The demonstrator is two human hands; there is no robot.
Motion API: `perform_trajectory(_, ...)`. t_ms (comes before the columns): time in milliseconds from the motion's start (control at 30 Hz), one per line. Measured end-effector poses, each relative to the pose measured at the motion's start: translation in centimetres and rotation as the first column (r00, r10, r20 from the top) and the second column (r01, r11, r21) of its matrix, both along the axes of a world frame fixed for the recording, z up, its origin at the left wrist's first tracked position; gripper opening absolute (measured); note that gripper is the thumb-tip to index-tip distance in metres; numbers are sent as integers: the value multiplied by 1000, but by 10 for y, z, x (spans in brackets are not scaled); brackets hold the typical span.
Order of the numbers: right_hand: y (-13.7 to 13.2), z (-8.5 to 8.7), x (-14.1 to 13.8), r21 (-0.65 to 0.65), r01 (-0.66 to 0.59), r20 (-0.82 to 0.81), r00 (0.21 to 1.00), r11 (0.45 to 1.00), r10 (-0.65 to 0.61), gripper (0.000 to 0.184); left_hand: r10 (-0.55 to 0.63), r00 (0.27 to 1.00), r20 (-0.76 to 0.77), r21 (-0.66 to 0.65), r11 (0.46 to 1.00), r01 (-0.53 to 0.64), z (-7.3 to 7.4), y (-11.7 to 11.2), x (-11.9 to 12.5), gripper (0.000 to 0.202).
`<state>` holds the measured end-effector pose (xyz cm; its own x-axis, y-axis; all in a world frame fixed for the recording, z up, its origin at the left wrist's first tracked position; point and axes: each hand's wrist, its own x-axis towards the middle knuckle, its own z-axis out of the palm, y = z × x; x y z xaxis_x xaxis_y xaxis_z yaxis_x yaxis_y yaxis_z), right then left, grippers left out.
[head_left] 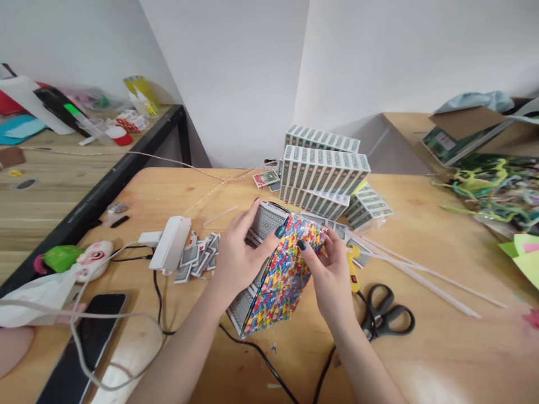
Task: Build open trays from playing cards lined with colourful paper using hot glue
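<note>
A box built of playing cards (275,280), partly covered with bright multicoloured paper, stands tilted on the wooden table (442,348) in front of me. My left hand (240,255) grips its upper left side, thumb pressed on the coloured paper and fingers curled over the card backs. My right hand (332,269) pinches the upper right edge of the coloured paper. Both hands are closed on the box.
Stacks of card packs (322,174) stand behind the box. Loose cards (197,255) and a white power strip (170,244) lie left. Black scissors (387,317), a yellow glue gun (352,266) and long white sticks (425,275) lie right. A phone (82,348) and cables sit near left.
</note>
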<state>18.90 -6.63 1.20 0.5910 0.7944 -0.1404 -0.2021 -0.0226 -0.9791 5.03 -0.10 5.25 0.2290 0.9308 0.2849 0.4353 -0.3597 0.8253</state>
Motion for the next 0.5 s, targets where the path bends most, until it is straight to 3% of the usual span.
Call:
perform_trajectory(133,-1,1,-2,-1,8,0,1000,1000,-8,65,43,999,-28,50,998,-42,-1,0,-1,52)
perform_trajectory(267,-1,1,-2,0,7,9,1000,1000,-7,65,61,998,3,3,998,-61,-2,0,0,51)
perform_trajectory(400,-2,0,3,19,-10,-7,1000,1000,10,63,-4,977,213,-206,977,49,-3,3,-1,59)
perform_trajectory(500,-1,0,6,12,-42,-11,999,999,42,63,-15,901,433,-419,882,216,-4,9,-3,54)
